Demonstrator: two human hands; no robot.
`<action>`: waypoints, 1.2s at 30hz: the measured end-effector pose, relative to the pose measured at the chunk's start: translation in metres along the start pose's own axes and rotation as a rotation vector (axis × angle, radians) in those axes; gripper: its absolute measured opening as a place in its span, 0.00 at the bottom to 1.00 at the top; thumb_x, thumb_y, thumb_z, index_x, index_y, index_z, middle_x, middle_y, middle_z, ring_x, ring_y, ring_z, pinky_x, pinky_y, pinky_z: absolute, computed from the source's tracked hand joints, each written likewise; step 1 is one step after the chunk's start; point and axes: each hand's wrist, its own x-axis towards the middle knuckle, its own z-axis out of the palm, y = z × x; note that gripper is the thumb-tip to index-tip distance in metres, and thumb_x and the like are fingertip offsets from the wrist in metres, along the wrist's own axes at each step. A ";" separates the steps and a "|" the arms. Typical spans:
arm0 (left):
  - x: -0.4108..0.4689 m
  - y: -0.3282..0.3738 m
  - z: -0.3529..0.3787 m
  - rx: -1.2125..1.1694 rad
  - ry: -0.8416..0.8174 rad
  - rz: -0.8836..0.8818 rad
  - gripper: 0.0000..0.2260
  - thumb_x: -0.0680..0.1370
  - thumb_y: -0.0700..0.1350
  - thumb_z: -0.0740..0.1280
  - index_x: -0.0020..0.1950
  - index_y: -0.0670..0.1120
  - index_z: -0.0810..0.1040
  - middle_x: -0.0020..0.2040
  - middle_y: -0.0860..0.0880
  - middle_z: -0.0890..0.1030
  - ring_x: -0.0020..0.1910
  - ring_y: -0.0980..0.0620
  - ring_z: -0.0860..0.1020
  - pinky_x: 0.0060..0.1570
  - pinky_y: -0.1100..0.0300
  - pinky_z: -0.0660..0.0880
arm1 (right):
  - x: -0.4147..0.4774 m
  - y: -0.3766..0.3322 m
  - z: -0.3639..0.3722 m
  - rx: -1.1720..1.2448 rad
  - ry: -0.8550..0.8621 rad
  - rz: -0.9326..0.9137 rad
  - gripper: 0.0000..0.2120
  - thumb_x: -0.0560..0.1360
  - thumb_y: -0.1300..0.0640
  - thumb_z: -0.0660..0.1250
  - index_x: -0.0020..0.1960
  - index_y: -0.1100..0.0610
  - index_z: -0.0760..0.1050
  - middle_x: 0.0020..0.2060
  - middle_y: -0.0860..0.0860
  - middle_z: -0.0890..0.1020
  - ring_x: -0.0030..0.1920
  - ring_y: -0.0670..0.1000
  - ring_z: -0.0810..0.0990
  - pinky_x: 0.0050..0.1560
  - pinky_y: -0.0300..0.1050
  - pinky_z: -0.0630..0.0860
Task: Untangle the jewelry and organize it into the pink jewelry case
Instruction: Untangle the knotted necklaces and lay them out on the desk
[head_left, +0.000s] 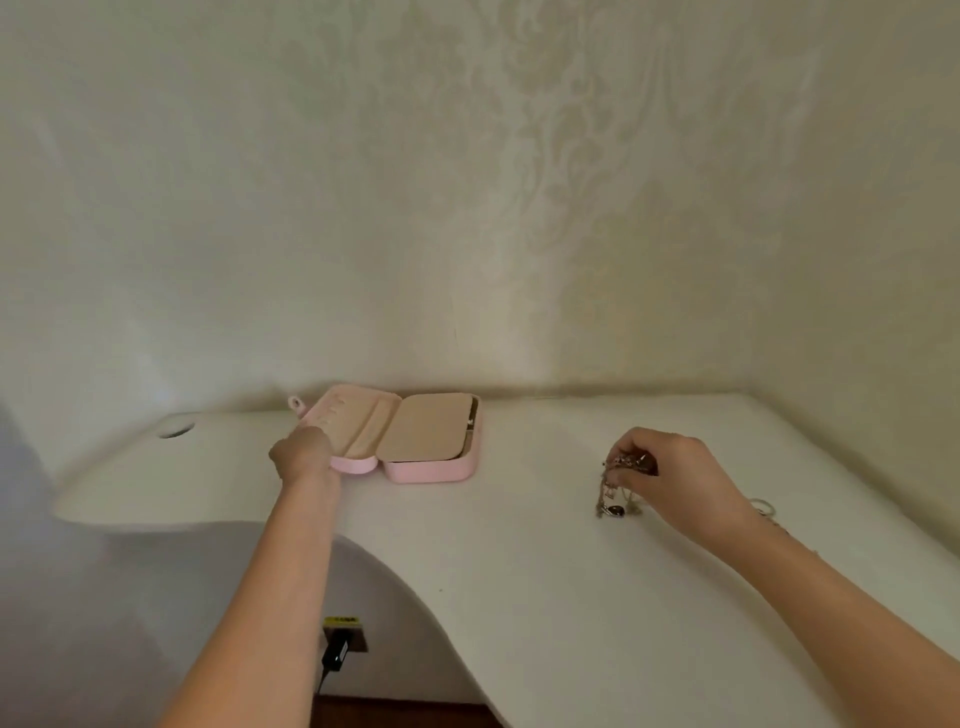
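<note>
The pink case (415, 441) lies open like a book on the white worktop (519, 545), at the back and almost against the patterned wall (467, 208). Its long axis runs left to right along the wall, and the fold between the halves runs from front to back. The left half shows a beige lining with padded ridges. The right half is covered by a flat beige panel, with a thin dark gap along its right edge. A small pink loop (295, 402) sticks out from the back left corner.

The left hand (304, 452) sits at the front left corner of the left half, its back to the camera and its fingers on the lining. Whether its grip closes around the edge cannot be told.

The right hand (675, 478) is well to the right of the case, above the worktop. Its grip is closed, fingertips pinching the top of the tangled jewelry (618, 486). The tangle hangs down with its long axis upright. Its lower end, with what seems to be a dark pendant (616, 511), touches or nearly touches the worktop.

A pale ring (763, 506) lies on the worktop just behind the right wrist. A round hole (176, 428) is cut near the worktop's far left corner. Below the curved front edge sit a yellow label (340, 621), its print too blurred to read, and a black plug (336, 649).
</note>
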 end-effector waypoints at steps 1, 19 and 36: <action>-0.002 0.000 -0.001 0.092 0.028 -0.002 0.20 0.77 0.35 0.60 0.69 0.34 0.68 0.66 0.38 0.74 0.61 0.40 0.75 0.60 0.48 0.73 | 0.000 0.001 0.000 -0.020 0.007 -0.010 0.04 0.72 0.63 0.72 0.41 0.55 0.79 0.36 0.46 0.80 0.34 0.43 0.75 0.35 0.30 0.69; -0.218 -0.050 0.136 0.381 -1.623 0.042 0.13 0.76 0.40 0.69 0.60 0.44 0.78 0.51 0.49 0.83 0.52 0.51 0.81 0.55 0.57 0.76 | -0.006 0.017 -0.049 0.226 0.190 -0.079 0.13 0.74 0.63 0.69 0.46 0.44 0.83 0.40 0.44 0.80 0.41 0.37 0.77 0.42 0.30 0.71; -0.200 -0.076 0.151 0.367 -1.357 0.180 0.04 0.77 0.40 0.68 0.48 0.42 0.83 0.41 0.48 0.82 0.41 0.54 0.79 0.48 0.60 0.76 | 0.004 0.039 -0.034 0.002 0.336 -0.061 0.10 0.75 0.66 0.66 0.52 0.54 0.78 0.44 0.44 0.79 0.44 0.41 0.78 0.45 0.30 0.73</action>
